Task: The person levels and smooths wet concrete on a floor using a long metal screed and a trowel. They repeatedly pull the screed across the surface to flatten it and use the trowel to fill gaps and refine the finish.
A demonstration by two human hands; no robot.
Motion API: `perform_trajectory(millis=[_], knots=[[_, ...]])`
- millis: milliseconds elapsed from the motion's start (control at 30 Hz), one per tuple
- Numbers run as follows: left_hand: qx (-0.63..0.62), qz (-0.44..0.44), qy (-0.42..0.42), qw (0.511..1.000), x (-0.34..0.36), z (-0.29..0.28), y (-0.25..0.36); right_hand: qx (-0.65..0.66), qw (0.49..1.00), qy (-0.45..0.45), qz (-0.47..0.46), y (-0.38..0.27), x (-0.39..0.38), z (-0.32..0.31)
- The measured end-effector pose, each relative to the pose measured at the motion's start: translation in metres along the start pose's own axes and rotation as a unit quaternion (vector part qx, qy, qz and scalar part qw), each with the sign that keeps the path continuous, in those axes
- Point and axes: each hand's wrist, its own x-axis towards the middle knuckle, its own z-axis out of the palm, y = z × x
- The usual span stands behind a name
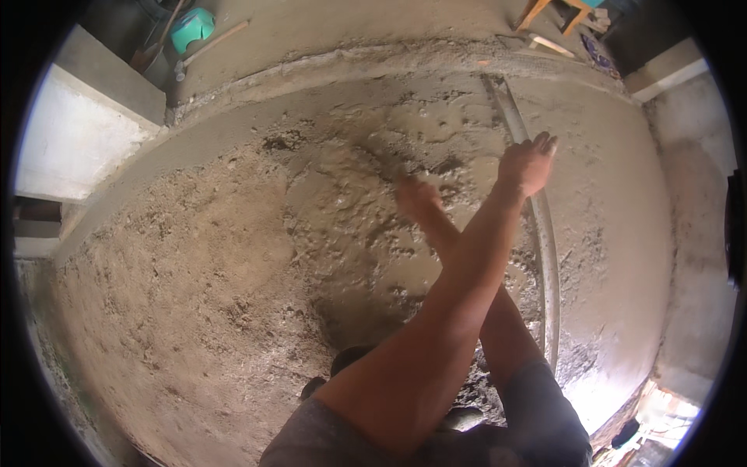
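Observation:
My forearms cross, the left one lying over the right. My left hand (pixel 529 165) reaches to the right and is closed on a long, narrow straightedge (pixel 548 265), which looks bowed in this view and rests on the wet mortar (pixel 420 265). My right hand (pixel 419 196) reaches to the left under the left arm, low over the lumpy mortar. It is smeared by motion, so its fingers do not show clearly. A dark blurred shape lies just beyond it, and I cannot make out whether the hand holds it.
Smoother mortar (pixel 615 257) lies right of the straightedge; rough, drier ground (pixel 187 288) spreads at the left. A low ridge (pixel 366 61) crosses the far side. Beyond it are a turquoise hard hat (pixel 192 29), a wooden-handled tool (pixel 218 43) and wooden legs (pixel 531 14). Walls (pixel 85 140) flank both sides.

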Motion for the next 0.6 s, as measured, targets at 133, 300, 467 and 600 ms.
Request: perform_trajectory(millis=[133, 300, 467, 600], knots=[[-0.067, -0.084, 0.062, 0.992, -0.005, 0.011, -0.034, 0.017, 0.991, -0.069, -0.114, -0.042, -0.066, 0.054], [0.048, -0.005, 0.122, 0.991, 0.005, 0.019, -0.041, -0.059, 0.992, 0.063, 0.095, 0.096, -0.112, 0.002], [0.11, 0.01, 0.065, 0.992, 0.006, 0.029, -0.021, -0.037, 0.983, 0.05, 0.17, 0.224, -0.17, -0.008], [0.093, 0.003, 0.044, 0.995, 0.008, 0.062, 0.001, 0.018, 0.973, -0.086, 0.212, 0.228, -0.272, 0.031]])
